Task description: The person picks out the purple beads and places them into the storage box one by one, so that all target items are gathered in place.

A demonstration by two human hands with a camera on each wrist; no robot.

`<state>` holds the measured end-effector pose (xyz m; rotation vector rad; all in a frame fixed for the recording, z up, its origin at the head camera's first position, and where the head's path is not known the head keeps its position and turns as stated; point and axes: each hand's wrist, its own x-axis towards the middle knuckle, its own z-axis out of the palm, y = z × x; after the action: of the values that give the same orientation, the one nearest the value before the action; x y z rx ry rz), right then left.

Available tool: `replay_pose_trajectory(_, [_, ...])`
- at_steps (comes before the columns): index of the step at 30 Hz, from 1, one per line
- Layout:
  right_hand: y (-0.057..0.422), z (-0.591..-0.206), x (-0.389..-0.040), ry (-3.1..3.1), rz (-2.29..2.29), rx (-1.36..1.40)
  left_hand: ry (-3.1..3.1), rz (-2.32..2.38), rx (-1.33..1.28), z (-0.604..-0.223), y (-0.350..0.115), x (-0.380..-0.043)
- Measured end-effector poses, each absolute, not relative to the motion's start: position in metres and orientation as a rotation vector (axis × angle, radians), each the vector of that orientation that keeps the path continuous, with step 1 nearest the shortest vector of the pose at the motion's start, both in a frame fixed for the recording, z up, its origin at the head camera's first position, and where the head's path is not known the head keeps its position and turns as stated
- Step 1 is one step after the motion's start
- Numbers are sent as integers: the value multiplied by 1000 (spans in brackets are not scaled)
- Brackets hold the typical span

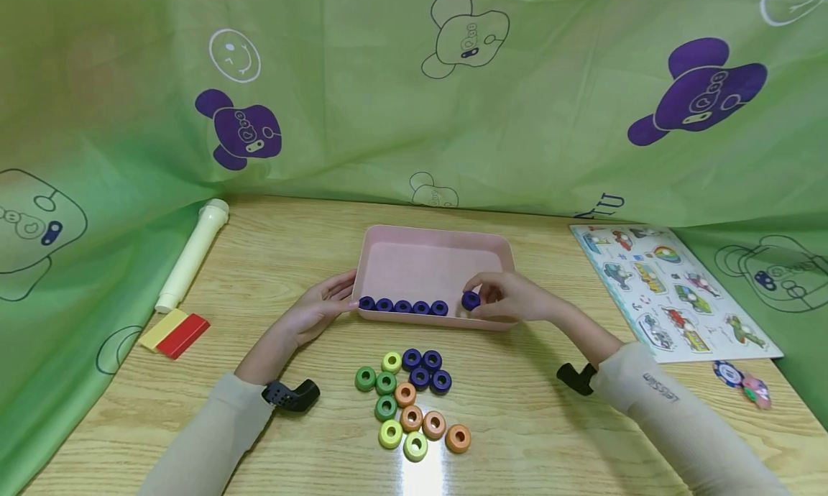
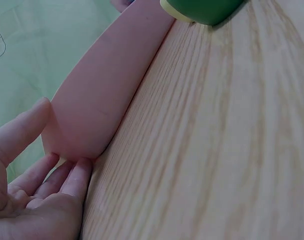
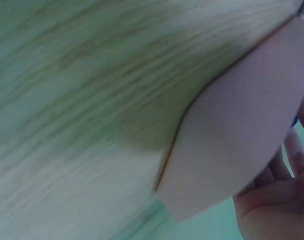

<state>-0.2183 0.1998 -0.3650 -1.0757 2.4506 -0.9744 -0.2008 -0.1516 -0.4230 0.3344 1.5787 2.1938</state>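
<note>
A shallow pink tray (image 1: 436, 266) lies on the wooden table, with several dark purple ring beads (image 1: 403, 308) in a row along its near inside wall. My right hand (image 1: 514, 297) reaches over the tray's near right part and pinches another purple bead (image 1: 471, 300) between thumb and fingers, to the right of that row. In the right wrist view the tray's wall (image 3: 237, 125) hides most of those fingers. At the near left corner my left hand (image 1: 318, 310) touches the tray from outside, its thumb (image 2: 26, 127) at the rim and its fingertips low against the wall.
Loose purple (image 1: 420, 385), green (image 1: 365, 385), yellow (image 1: 390, 443) and orange beads (image 1: 458, 446) lie in front of the tray. To the left are a cream tube (image 1: 194, 255) and yellow and red blocks (image 1: 183, 336). A picture board (image 1: 673, 295) and small trinkets (image 1: 753, 389) lie right.
</note>
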Motion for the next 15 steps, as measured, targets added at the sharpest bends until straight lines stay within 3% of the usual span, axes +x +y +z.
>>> replay_pose_trajectory(15, [184, -380, -225, 2523, -744, -1141, 1587, 2182, 331, -423, -151, -201])
